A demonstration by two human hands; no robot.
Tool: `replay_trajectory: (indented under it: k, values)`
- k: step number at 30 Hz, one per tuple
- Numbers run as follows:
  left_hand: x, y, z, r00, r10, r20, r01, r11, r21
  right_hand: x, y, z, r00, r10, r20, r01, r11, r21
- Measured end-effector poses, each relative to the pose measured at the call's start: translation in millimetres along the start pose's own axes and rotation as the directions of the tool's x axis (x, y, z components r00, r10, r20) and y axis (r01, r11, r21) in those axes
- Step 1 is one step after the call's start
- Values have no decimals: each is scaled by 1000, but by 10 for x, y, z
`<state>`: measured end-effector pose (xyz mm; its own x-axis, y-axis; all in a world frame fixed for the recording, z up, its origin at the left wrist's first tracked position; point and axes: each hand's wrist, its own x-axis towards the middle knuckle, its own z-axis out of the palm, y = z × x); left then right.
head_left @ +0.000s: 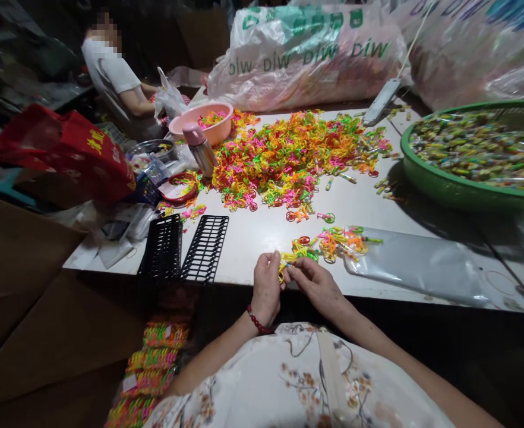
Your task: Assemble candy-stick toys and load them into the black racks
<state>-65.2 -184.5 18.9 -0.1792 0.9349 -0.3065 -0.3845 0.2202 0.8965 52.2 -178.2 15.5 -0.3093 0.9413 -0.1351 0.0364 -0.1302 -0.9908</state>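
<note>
Both my hands meet at the table's front edge. My left hand [267,290], with a red bead bracelet at the wrist, is closed on a small yellow plastic toy [281,273]. The fingertips of my right hand [318,284] pinch together against the same toy. A tiny bluish bit shows there, too small to name. Just beyond my fingers lies a small cluster of bright plastic toys [328,245] with wheel-like rings. Some rest on the end of a clear plastic bag [417,264]. Farther back is a large heap of similar toys [284,160].
Two black plastic grid racks [205,248] lie at the left front edge. A green basket [462,193] of small wrapped sticks stands right. A steel flask [202,151], pink basin [221,129] and red bag [88,154] are left. A person [114,77] sits behind; large sacks [306,65] line the back.
</note>
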Motion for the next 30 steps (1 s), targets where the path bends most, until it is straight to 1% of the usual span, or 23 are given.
replay_trajectory:
  k: [4,8,10,13,15,16,19,21,24,26,28,30]
  values:
    - [15,-5,-21,999,26,-31,-24,997,71,4,2,-7,996,-73,-47,67,991,-116]
    - [47,-13,-47,997,47,-55,-39,990,136,-9,6,1,984,-169,-51,157,969,-193]
    - [62,-18,-56,996,55,-65,-45,987,157,-26,-9,8,967,-248,-58,223,936,-273]
    - [70,-20,-62,996,66,-60,-55,983,173,-46,-39,12,927,-372,-43,328,862,-387]
    - [68,-13,-60,996,75,-55,-64,982,177,-52,-54,9,907,-420,-24,371,826,-423]
    - [65,-7,-58,995,82,-56,-70,981,180,-53,-60,7,904,-426,-21,377,821,-429]
    - [57,20,-49,992,103,-73,-87,976,201,-55,-76,-2,914,-404,-44,353,843,-405]
    - [54,37,-43,992,99,-74,-81,972,220,-60,-89,-7,909,-414,-46,363,843,-397]
    - [56,44,-38,997,47,-59,-34,977,208,-74,-118,-6,891,-454,-6,409,808,-424]
    - [61,31,-42,998,29,-64,-17,982,189,-87,-142,2,890,-456,19,416,795,-441]
    - [67,7,-52,996,40,-75,-25,981,194,-102,-164,19,894,-446,44,416,787,-455]
    - [73,-21,-62,993,85,-87,-62,970,235,-116,-175,46,892,-446,76,426,772,-472]
